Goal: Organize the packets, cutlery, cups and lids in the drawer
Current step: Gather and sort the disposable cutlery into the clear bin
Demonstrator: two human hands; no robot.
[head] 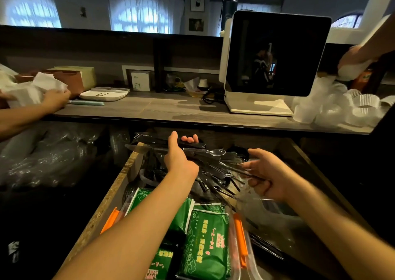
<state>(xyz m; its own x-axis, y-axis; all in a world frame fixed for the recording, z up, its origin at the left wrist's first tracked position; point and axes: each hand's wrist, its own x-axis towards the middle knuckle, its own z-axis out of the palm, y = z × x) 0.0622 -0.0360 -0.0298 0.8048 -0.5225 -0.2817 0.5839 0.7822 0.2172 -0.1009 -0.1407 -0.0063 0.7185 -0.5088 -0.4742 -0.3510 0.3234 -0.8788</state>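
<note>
Dim cafe counter (171, 108) above my open drawer (119, 185). Left hand (179, 158) fingers grip black cutlery (205, 173) at twelve o'clock; right hand (267, 173) pinches more. Green packets (205, 245) lie at six; cups (342, 108) wait outside. Mostly unsorted, I judge.

Cutlery (205, 168) behind packets (205, 243), in drawer (119, 192)

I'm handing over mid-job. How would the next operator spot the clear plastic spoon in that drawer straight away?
Start at the open drawer under the wooden counter. At its far end lies a heap of black plastic cutlery, part of it gripped by the left hand. The clear plastic spoon lies on top, just right of that hand, bowl pointing right: the one see-through piece among black ones.
</note>
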